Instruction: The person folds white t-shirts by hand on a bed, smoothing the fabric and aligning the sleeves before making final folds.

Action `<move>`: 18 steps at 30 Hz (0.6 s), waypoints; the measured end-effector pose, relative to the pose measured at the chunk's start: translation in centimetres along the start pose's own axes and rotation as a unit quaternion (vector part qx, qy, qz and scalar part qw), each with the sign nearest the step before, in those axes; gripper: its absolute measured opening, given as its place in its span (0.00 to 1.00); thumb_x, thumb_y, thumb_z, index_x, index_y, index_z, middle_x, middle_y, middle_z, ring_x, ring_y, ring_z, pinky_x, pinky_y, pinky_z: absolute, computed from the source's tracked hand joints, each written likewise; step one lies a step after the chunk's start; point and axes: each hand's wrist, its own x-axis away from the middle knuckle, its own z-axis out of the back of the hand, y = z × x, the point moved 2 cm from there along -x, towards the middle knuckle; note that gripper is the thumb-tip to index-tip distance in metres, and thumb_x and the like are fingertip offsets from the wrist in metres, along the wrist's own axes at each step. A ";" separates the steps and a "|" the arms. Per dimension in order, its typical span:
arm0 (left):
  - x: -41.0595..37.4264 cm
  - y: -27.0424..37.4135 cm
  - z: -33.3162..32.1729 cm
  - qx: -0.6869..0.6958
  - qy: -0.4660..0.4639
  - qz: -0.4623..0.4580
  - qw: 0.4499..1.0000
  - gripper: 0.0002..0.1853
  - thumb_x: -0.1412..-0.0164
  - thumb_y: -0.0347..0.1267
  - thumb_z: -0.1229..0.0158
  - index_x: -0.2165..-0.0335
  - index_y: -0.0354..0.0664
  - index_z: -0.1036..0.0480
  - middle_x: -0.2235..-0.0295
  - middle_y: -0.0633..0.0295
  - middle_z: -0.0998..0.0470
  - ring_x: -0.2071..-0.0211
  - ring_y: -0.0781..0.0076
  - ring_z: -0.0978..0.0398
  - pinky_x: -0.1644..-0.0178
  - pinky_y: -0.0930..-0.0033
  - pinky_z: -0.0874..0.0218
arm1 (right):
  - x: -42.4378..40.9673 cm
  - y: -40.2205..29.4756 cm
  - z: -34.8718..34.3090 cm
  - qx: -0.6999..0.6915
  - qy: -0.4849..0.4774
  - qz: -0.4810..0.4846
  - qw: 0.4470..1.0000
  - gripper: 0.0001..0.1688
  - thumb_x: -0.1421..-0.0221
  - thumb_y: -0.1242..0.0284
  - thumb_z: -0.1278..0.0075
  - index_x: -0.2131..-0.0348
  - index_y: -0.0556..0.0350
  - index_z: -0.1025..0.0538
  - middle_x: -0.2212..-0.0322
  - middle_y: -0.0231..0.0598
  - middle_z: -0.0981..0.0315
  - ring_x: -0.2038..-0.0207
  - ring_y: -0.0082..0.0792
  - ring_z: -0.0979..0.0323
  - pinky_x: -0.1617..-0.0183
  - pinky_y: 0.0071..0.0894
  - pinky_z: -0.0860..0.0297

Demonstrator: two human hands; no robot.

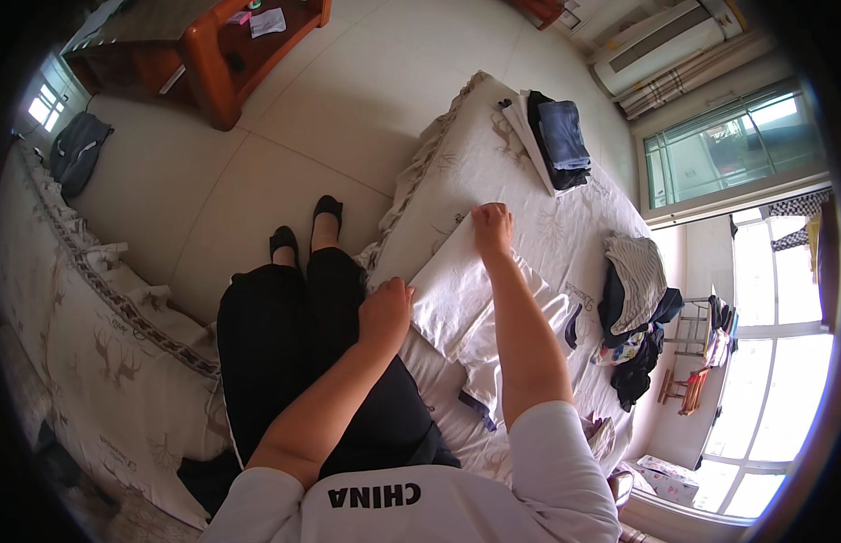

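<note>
A white garment with dark trim [454,292], seemingly a shirt, lies spread on the printed, ruffled cover [454,163] beside my legs. My left hand [386,312] pinches one corner of its edge, close to my knee. At the opposite corner, farther out over the cover, my right hand [493,227] grips the same edge. The garment's dark-edged parts trail between and beyond my right forearm. Beyond my right hand sits a stack of folded clothes [563,136], with blue denim on top.
A loose heap of clothes [634,292] lies at the right of the cover. A wooden table [213,75] stands at the upper left on the tiled floor. A sofa with a matching cover [122,366] is at the left, near a dark grey bag or cloth [79,153].
</note>
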 end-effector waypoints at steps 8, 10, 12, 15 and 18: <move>-0.3 -0.7 -0.4 0.050 -0.022 0.021 0.998 0.13 0.41 0.37 0.53 0.74 0.39 0.36 0.76 0.50 0.28 0.73 0.51 0.28 0.71 0.55 0.36 | 1.4 -2.1 0.9 0.022 0.045 0.060 0.997 0.13 0.50 0.68 0.51 0.65 0.55 0.28 0.61 0.44 0.34 0.56 0.47 0.39 0.50 0.43 0.43; -0.5 -1.1 -0.5 0.100 -0.026 0.028 0.994 0.13 0.41 0.37 0.53 0.75 0.38 0.35 0.76 0.49 0.28 0.73 0.49 0.28 0.70 0.54 0.37 | 3.6 -4.2 2.3 0.018 0.073 0.128 0.989 0.16 0.50 0.72 0.51 0.61 0.58 0.31 0.60 0.47 0.35 0.55 0.49 0.40 0.49 0.44 0.43; -0.7 -1.0 -0.3 0.137 -0.030 0.039 0.989 0.13 0.42 0.36 0.52 0.74 0.37 0.33 0.75 0.47 0.27 0.71 0.46 0.29 0.69 0.53 0.38 | 6.8 -5.5 3.9 -0.002 0.060 0.161 0.985 0.17 0.52 0.75 0.49 0.60 0.59 0.32 0.59 0.48 0.36 0.55 0.50 0.40 0.49 0.43 0.43; -0.8 -1.1 0.4 0.159 -0.029 0.045 0.986 0.12 0.43 0.35 0.51 0.74 0.36 0.32 0.75 0.46 0.27 0.70 0.45 0.29 0.68 0.54 0.39 | 12.2 -7.3 5.6 -0.039 -0.042 0.179 0.982 0.20 0.55 0.76 0.47 0.60 0.59 0.33 0.60 0.47 0.36 0.56 0.49 0.40 0.50 0.42 0.42; -0.9 -1.8 -0.2 0.170 -0.023 0.031 0.985 0.15 0.41 0.38 0.55 0.75 0.37 0.33 0.77 0.47 0.28 0.72 0.45 0.29 0.69 0.52 0.39 | 17.0 -7.1 6.9 -0.026 -0.093 0.175 0.980 0.25 0.61 0.73 0.41 0.61 0.56 0.32 0.59 0.45 0.37 0.56 0.48 0.39 0.51 0.41 0.41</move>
